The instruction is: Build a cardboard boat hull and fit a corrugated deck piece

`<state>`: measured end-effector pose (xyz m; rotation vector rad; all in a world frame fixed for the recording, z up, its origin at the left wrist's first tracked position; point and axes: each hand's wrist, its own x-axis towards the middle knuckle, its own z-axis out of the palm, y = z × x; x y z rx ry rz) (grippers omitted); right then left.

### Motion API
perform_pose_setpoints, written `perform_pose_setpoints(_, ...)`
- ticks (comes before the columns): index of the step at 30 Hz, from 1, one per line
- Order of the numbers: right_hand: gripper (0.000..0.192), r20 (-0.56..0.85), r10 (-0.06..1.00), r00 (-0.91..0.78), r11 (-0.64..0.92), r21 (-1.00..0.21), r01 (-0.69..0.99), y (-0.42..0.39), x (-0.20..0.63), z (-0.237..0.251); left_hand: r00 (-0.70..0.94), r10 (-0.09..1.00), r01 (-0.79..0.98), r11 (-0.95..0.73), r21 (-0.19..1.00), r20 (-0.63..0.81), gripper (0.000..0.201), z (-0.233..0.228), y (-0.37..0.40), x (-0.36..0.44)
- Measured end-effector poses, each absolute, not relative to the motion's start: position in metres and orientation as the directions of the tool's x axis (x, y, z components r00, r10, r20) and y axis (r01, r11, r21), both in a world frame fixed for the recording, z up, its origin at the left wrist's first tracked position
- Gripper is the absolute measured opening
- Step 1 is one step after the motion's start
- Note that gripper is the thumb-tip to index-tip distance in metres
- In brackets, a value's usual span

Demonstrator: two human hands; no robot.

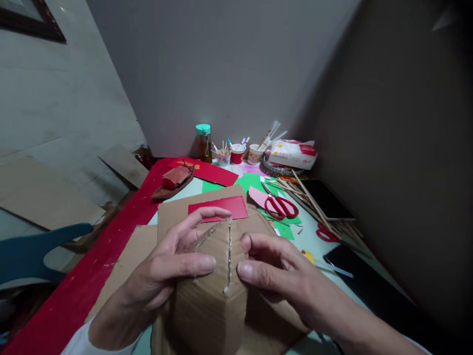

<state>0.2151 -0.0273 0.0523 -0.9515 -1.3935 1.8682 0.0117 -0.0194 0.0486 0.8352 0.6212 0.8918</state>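
Between my hands stands a brown cardboard model [212, 308] with a pointed top. Clear, shiny glue-like beads run along its upper seams. My left hand [168, 261] grips the model, its thumb pressed on a sloping panel and its index finger arched to the peak. On the other side, my right hand [275, 268] is curled with thumb and index finger at the right panel, the other fingers partly hidden. Just beyond the peak a red card [236, 207] lies on a flat cardboard sheet [172, 222].
Red-handled scissors [281, 206] rest on pink and green paper. Further back are a teal-capped bottle [204, 143], paper cups [237, 154] of sticks and pens, and a tissue pack [293, 154]. A tablet [327, 199] and thin wooden sticks lie right; a small brown boat [173, 181] sits left.
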Motion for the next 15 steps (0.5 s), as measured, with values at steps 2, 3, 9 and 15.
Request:
perform_pose_setpoints(2,0.033,-0.201,0.791,-0.577,-0.294,-0.953,-0.071,-0.0275,0.2147,0.0480,0.483,0.861,-0.390,0.374,0.841,-0.159,0.058,0.0489,-0.0216,0.0131)
perform_pose_setpoints(3,0.033,-0.207,0.787,-0.581,-0.303,-0.950,-0.072,-0.0278,0.2150,0.0468,0.468,0.867,-0.386,0.374,0.843,-0.170,0.058,0.0491,-0.0230,0.0141)
perform_pose_setpoints(9,0.032,-0.217,0.784,-0.581,-0.317,-0.945,-0.076,-0.0266,0.2172,0.0452,0.406,0.877,-0.295,0.394,0.871,-0.259,0.051,0.0541,-0.0275,0.0185)
perform_pose_setpoints(15,0.037,-0.227,0.788,-0.573,-0.379,-0.911,-0.160,-0.0240,0.2107,0.0460,0.375,0.875,-0.237,0.410,0.881,-0.307,0.051,0.0536,-0.0269,0.0165)
